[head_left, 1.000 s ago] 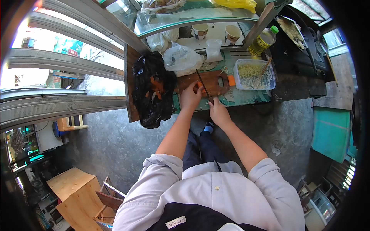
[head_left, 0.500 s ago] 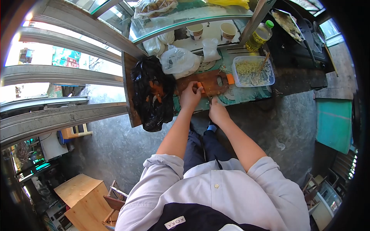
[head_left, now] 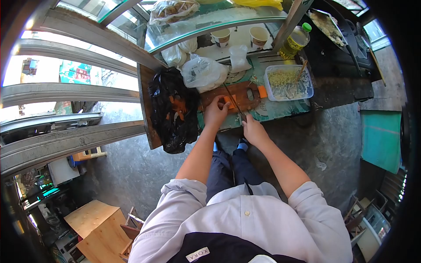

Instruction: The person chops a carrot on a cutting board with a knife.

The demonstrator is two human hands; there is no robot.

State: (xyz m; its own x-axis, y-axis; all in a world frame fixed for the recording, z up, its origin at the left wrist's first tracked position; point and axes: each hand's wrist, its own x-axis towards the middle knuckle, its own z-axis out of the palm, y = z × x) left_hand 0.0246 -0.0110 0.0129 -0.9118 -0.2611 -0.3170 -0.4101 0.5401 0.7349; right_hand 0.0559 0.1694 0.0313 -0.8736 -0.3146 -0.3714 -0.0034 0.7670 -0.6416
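Chopping is under way on the wooden cutting board (head_left: 245,100). The left hand (head_left: 216,110) pins a carrot piece (head_left: 227,100) to the board, fingers curled together and clamped down on it. The right hand (head_left: 253,128) has its fingers wrapped tight round the handle of the knife (head_left: 233,100). The blade runs slantwise up across the board, just beside the pinned carrot.

How far along? Seemingly somewhere in the middle. Orange scraps already lie in the open black bag (head_left: 173,111) at the board's left end, so some of the work looks finished. One more orange chunk (head_left: 262,91) waits at the board's right edge, and the piece under the fingers looks uncut. Whether any slices have come off it is too small to tell.

Both arms reach forward, bare to the elbow, with the forearms converging on the board. The left wrist bends down over the carrot and the right sits lower, near the surface's (head_left: 280,107) front edge. A clear tub (head_left: 289,83) of pale shreds stands just right of the board, and a clear bag (head_left: 204,72) sits behind it.
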